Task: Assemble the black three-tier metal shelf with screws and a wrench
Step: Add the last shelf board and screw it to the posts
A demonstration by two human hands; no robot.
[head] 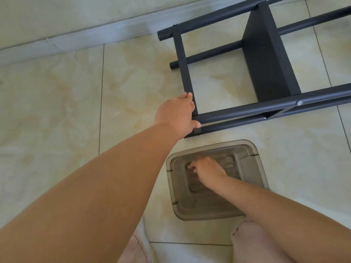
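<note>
The black metal shelf [266,59] lies on its side on the tiled floor, its round posts running to the upper right. One flat tier stands between the posts, and a silver screw head [299,103] shows on the near post. My left hand [177,114] grips the near end corner of the frame, fingers over the end panel's edge and thumb under the post. My right hand [206,170] reaches down into a translucent grey plastic bin [252,149] and pinches something small at its bottom; I cannot make out what it is.
A grey baseboard [79,35] runs along the wall at the top left. My knees in light pink trousers [247,242] are at the bottom edge, just below the bin. Beige marble-pattern tiles cover the floor to the left.
</note>
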